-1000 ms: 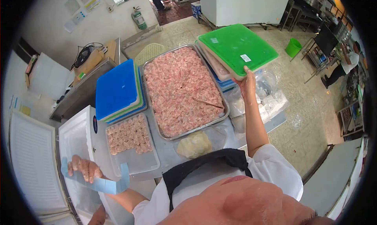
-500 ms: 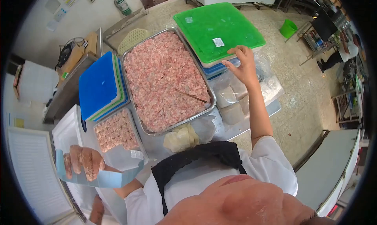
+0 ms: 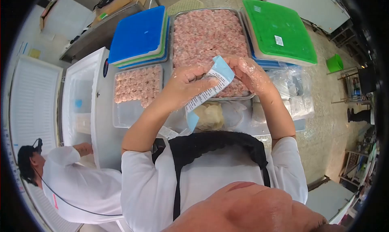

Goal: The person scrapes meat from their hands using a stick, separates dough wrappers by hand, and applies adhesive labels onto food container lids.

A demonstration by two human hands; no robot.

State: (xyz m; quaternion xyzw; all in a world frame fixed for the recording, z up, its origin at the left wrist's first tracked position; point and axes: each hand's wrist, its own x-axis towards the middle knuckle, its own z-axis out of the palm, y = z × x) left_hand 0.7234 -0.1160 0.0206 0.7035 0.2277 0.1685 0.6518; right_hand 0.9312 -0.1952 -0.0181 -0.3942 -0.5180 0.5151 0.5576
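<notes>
My left hand (image 3: pixel 188 86) is closed around a light-blue label strip (image 3: pixel 214 80) with white printed patches, its thumb pressed on the print. My right hand (image 3: pixel 249 76) has its fingers curled at the strip's upper end, partly hidden behind it. Both hands are above the near part of a large metal tray (image 3: pixel 243 97) filled with minced meat (image 3: pixel 210 33). Bits of meat cling to my fingers. Below the hands lies a pale yellowish lump (image 3: pixel 210 117), which I cannot identify.
Blue-lidded containers (image 3: pixel 139 35) stand left, green-lidded ones (image 3: pixel 279 29) right. A clear container (image 3: pixel 121 116) holds portioned meat (image 3: pixel 137 84). Bagged pale blocks (image 3: pixel 283 106) lie at right. A co-worker (image 3: pixel 77 183) reaches into an open white freezer (image 3: pixel 99 110) at my left.
My right hand has left the green lid and met my left hand over the meat tray. The left brought the strip in from the side. The view has turned, and the co-worker shows more.
</notes>
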